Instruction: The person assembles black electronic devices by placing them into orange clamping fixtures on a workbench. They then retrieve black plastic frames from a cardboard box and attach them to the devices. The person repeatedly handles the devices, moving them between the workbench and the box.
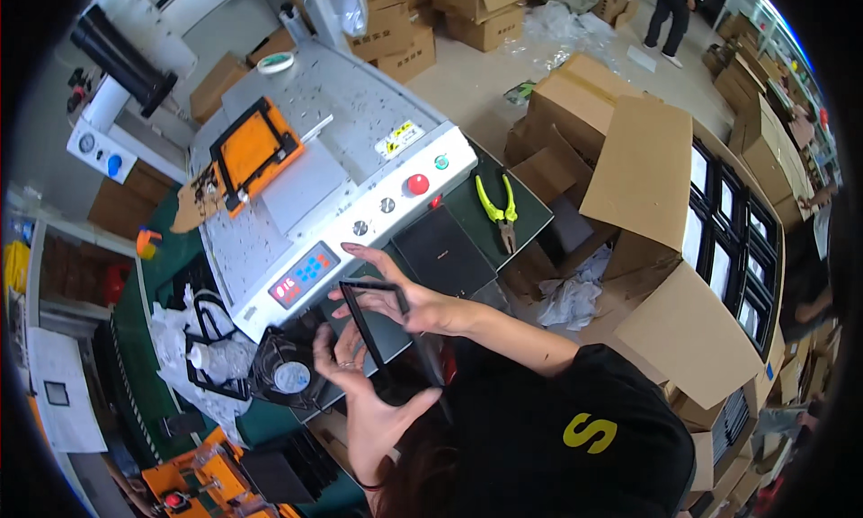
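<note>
A thin black rectangular frame (363,331) stands tilted between my two hands, close to my body. My right hand (422,304) grips its upper right side, thumb on the near edge and some fingers stretched toward the machine. My left hand (364,406) is curled round the lower left side, fingers bent behind the frame and thumb under it. Just beyond my hands is a white machine's control panel (306,274) with a lit display. A flat black panel (443,251) lies on the green table to the right of it.
Yellow-green pliers (500,211) lie on the table. An orange fixture (256,150) sits on the machine bed. At right, an open carton (643,168) stands by stacked black frames (733,239). Plastic wrap (202,338) and a bottle (292,377) are at left. Another person (670,19) stands far back.
</note>
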The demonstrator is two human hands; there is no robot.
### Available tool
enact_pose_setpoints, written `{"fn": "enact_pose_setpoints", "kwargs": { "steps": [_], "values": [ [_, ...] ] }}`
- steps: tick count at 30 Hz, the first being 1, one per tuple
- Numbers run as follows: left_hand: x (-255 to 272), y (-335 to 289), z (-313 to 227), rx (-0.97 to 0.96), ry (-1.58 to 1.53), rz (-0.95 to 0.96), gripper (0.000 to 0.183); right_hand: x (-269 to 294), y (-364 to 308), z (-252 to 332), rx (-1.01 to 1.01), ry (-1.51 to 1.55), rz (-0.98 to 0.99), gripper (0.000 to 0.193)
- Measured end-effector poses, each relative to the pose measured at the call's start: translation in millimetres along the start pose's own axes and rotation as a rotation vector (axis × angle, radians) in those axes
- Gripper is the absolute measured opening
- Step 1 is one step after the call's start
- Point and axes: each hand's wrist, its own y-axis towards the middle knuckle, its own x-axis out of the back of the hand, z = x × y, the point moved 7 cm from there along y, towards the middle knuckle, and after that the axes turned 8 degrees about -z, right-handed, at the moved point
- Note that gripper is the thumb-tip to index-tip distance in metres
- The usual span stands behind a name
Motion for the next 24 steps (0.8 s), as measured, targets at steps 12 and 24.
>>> {"fn": "enact_pose_setpoints", "kwargs": {
  "steps": [12, 24],
  "values": [
    [-30, -50, 66, 0.361, -1.966, 0.543, 0.126, -22, -7, -88, -0.264, 0.256, 0.169, 0.103],
    [25, -45, 91, 0.22, -1.533, 0.357, 0.123, 56, -91, -2, -0.039, -2.121, -0.584, 0.059]
  ]
}}
